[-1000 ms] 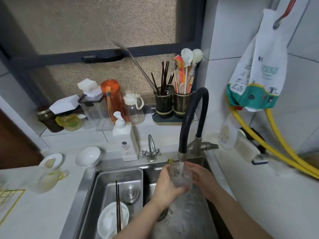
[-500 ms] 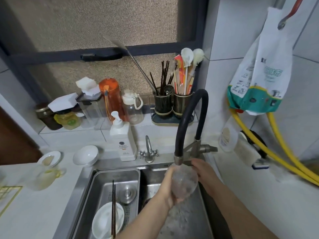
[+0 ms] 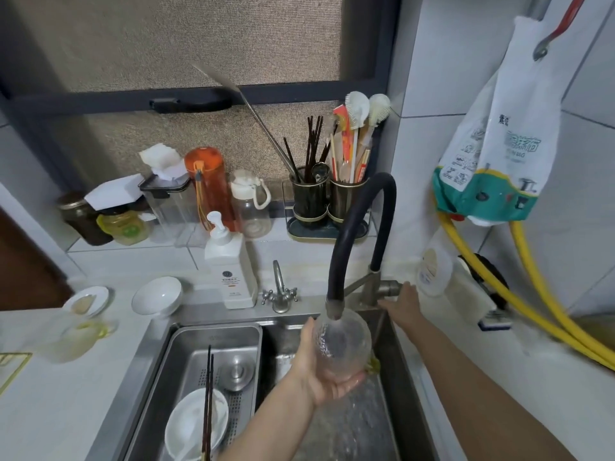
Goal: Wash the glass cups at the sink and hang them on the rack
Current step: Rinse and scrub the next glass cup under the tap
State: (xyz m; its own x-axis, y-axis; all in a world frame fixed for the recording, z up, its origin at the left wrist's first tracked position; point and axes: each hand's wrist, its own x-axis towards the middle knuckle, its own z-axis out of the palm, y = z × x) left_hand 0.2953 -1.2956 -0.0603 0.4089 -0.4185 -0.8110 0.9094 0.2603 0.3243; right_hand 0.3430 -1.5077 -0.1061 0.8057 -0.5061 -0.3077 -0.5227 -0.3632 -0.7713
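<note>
My left hand (image 3: 321,371) grips a clear glass cup (image 3: 344,342) over the sink (image 3: 404,387), right under the spout of the black hose tap (image 3: 336,277). Water runs from the spout onto the cup and splashes into the basin below. My right hand (image 3: 401,302) reaches to the tap's metal lever (image 3: 387,287) and touches it, fingers around its end. Another glass cup with a yellow handle (image 3: 75,337) stands on the counter at the left, blurred. A corner of a gold wire rack (image 3: 11,366) shows at the far left edge.
A steel drain basket (image 3: 186,357) in the left basin holds a white bowl, chopsticks and a plug. A soap dispenser (image 3: 229,271), small second tap (image 3: 279,292), white bowls, jars and utensil holders (image 3: 327,201) line the ledge. Yellow hoses (image 3: 539,314) and a hanging bag (image 3: 496,154) are at right.
My right hand has let go of the cup and moved up and right to the tap lever. My left hand alone now holds the cup, tipped under the spout.
</note>
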